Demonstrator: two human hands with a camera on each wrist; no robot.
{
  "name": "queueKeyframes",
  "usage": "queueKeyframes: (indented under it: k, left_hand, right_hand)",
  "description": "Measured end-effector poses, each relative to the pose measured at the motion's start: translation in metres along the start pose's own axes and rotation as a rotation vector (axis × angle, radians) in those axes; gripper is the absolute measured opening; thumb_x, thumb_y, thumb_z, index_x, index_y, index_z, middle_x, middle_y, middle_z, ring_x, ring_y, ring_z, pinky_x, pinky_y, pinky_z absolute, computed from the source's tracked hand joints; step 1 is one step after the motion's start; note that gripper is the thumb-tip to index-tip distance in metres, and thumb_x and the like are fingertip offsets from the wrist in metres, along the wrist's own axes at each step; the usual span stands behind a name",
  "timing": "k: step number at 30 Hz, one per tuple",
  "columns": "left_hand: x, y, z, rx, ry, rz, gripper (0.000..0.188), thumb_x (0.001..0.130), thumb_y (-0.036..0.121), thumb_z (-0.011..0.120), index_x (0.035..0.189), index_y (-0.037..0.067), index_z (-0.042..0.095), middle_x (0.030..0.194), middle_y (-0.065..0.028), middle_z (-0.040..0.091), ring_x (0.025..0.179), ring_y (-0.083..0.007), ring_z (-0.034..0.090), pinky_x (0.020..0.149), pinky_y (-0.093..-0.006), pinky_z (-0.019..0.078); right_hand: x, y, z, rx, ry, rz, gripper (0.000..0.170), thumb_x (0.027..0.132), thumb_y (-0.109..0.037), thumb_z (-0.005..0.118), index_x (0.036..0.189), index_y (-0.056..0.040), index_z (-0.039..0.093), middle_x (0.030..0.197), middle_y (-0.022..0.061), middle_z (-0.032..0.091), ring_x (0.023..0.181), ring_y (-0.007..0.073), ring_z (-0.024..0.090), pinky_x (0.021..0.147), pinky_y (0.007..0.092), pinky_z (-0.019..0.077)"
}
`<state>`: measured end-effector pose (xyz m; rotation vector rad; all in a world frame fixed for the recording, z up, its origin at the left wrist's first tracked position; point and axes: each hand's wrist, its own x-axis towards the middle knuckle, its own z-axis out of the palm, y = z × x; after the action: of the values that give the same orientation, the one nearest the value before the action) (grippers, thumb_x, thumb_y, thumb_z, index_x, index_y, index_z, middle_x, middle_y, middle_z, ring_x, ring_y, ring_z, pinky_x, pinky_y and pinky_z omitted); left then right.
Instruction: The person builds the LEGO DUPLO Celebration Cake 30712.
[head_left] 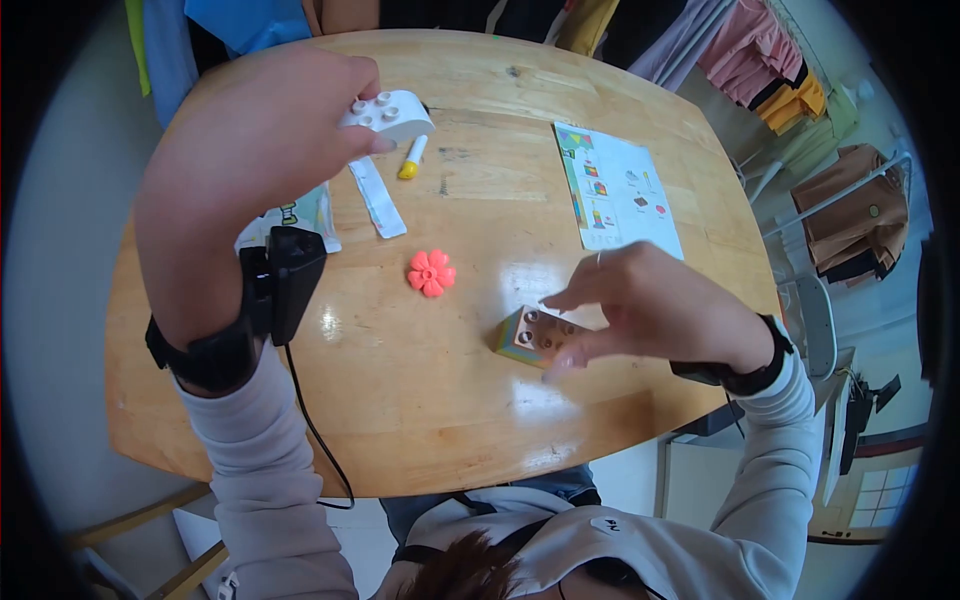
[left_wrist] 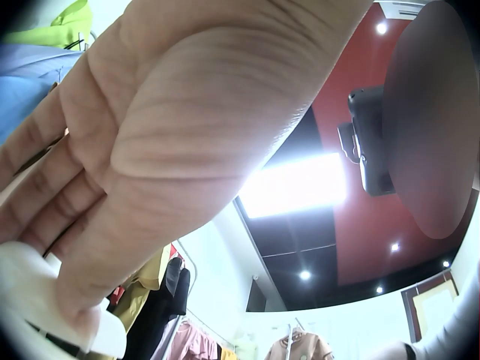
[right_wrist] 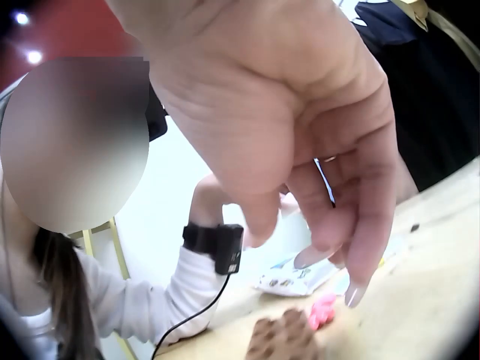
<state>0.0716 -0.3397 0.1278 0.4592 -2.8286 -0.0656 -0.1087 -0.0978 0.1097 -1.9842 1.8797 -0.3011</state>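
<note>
My left hand is raised over the far left of the table, pinching a white toy building block with round studs between thumb and fingers. In the left wrist view the white block shows at the thumb and fingertips. My right hand hovers over a block stack with a brown studded top, thumb and fingers apart on either side. The right wrist view shows the brown block below the fingertips, with a gap between. A coral flower piece lies left of the stack.
A picture sheet lies at the right of the table. Near the left hand are a small white-and-yellow piece, a pale strip and a printed packet. Clothes racks stand beyond the table.
</note>
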Motion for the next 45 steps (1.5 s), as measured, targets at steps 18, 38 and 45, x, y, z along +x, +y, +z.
queueKeyframes:
  k: [18,38,45]
  left_hand:
    - [0.038,-0.009,0.056,-0.32,-0.201,-0.032,0.031,0.073,0.02,0.077,0.093,0.0,0.063,0.085,-0.016,0.064,0.083,-0.0307,0.062,0.073,-0.0373,0.0489]
    - [0.062,0.0,0.107,-0.487,-0.398,-0.05,0.046,0.059,0.021,0.088,0.089,-0.005,0.065,0.083,-0.0153,0.068,0.078,-0.0261,0.065,0.071,-0.0325,0.0507]
    - [0.061,-0.005,0.115,-0.538,-0.402,-0.076,0.046,0.06,0.021,0.088,0.092,-0.004,0.066,0.081,-0.0116,0.068,0.076,-0.0218,0.065,0.07,-0.032,0.0503]
  right_hand:
    - [0.133,0.091,0.022,-0.369,0.208,-0.217,0.025,0.078,-0.006,0.063,0.102,0.0002,0.058,0.089,0.0135,0.064,0.077,0.0274,0.065,0.068,0.0366,0.0538]
    - [0.127,0.067,0.012,0.028,0.239,-0.25,0.016,0.083,-0.007,0.067,0.098,-0.002,0.066,0.08,0.0115,0.07,0.067,0.0239,0.068,0.064,0.0292,0.0532]
    - [0.144,0.063,0.008,-0.097,0.067,-0.204,0.021,0.08,-0.01,0.07,0.1,-0.0026,0.065,0.089,0.0137,0.07,0.077,0.0301,0.065,0.069,0.0367,0.0503]
